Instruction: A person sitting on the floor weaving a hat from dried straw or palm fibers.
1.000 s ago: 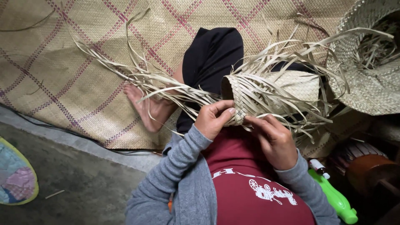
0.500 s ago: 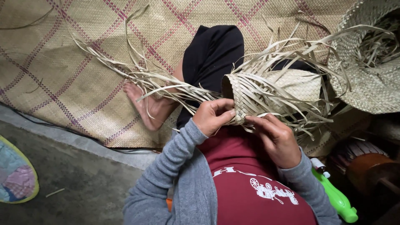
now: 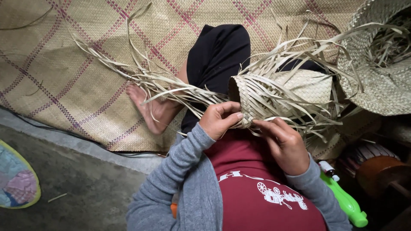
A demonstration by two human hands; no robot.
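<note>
Woven piece: a half-finished pale straw weaving, a rounded basket-like shape of plaited palm strips, lies over the person's lap, just above both hands, with its woven corner pointing down toward them.
Loose strips: long unwoven pale straw strips fan out from the woven piece to the left across the mat, and more stick out up and right.
Left hand: the left hand is curled, its thumb and fingertips pinched on the lower edge of the woven piece where the strips begin.
Right hand: the right hand sits just beside the left, its fingers bent narrow and touching the same lower edge from the right; its fingertips are partly hidden by strips, so I cannot tell exactly which strip they hold.
Floor mat: a tan woven floor mat with red-purple crossing lines lies under the bare foot.
Right side: a wide-brimmed woven straw hat is cut off by the frame edge.
Lower right: a bright green plastic spray bottle lies beside the right sleeve, partly hidden by it.
Lower left: a patchwork cloth with a yellow-green rim is cut off at the edge.
</note>
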